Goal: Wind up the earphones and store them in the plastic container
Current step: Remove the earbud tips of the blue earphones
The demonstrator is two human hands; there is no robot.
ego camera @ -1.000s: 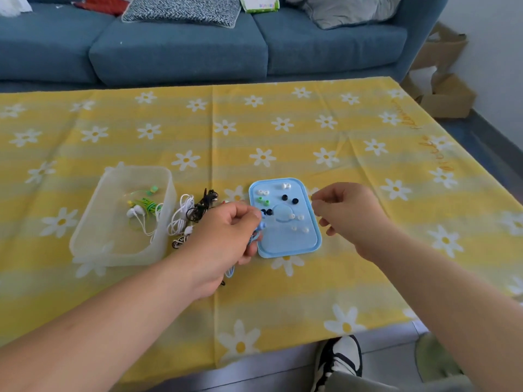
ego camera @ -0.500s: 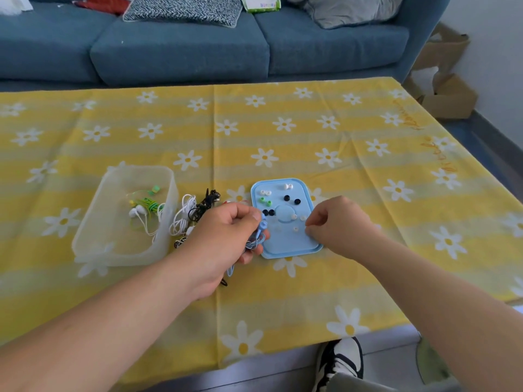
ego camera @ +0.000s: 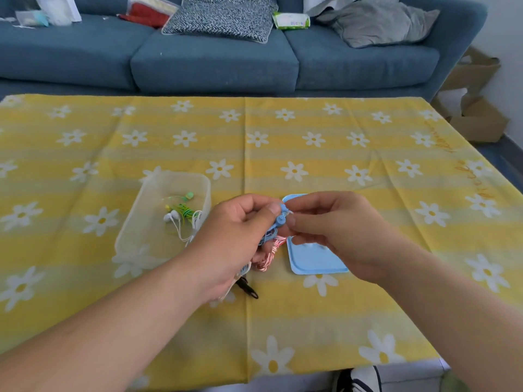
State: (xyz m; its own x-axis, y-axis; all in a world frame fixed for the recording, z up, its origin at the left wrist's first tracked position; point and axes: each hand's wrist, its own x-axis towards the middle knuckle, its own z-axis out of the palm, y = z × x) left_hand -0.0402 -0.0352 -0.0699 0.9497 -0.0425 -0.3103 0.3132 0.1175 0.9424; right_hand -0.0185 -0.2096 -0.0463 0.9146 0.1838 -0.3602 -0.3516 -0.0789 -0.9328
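Right now we hold the blue earphones (ego camera: 280,220) a little above the tablecloth (ego camera: 283,142), near the middle of the table, between the plastic container (ego camera: 133,222) on the left and the blue tray (ego camera: 314,260) on the right. Our left hand (ego camera: 237,239) has its fingers curled round the bunched blue cable, with the thumb up by the bud. Our right hand (ego camera: 336,233) pinches the bud's tip between thumb and forefinger. Whether a loose ear tip sits inside that pinch we cannot tell, as it is too small. We judge these earphones to be very light and quite limp: the thin cable will sag, spring out of its loops and snag on whatever lies close. A red-and-white cable (ego camera: 273,247) hangs just under our left hand and a black cable (ego camera: 249,287) lies on the cloth nearer to us, so tangling seems a real risk. The buds are hard, small and smooth, likely to slip from a loose pinch, so we would take the bud firmly at its body and grip the cable as a closed bundle rather than by a single strand. Pulling hard where wire meets bud looks unwise. The container, open at the top, already holds green earphones (ego camera: 185,213) and white earphones (ego camera: 171,217), with room beside them.
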